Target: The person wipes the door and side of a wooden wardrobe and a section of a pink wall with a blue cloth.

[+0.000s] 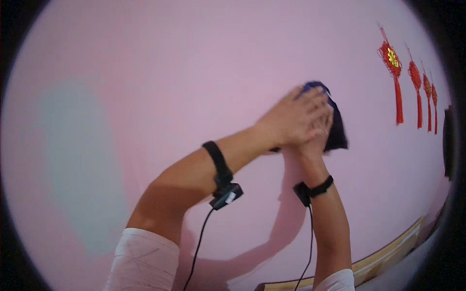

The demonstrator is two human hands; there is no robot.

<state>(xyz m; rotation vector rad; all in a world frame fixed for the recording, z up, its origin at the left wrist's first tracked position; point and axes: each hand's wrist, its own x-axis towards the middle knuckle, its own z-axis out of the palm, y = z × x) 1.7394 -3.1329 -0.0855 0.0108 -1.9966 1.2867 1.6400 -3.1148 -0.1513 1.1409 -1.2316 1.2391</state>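
Note:
A dark blue cloth (336,127) lies against the pink wall (189,72), right of the middle of the view. My right hand (322,136) is over it and presses it to the wall; its palm side is hidden. Laid across the back of that hand is my left hand (291,116), its fingers slightly blurred and reaching towards the cloth's upper edge. Both hands cover much of the cloth. Each forearm wears a black strap with a small black device, the left device (226,196) and the right device (302,194), and a cable hangs from each.
Several red knotted hangings with tassels (393,65) hang on the wall at the right. A pale greenish patch (80,163) marks the wall at the left. Low at the right runs a wooden edge (389,247), perhaps of a headboard. A dark object (447,142) stands at the far right.

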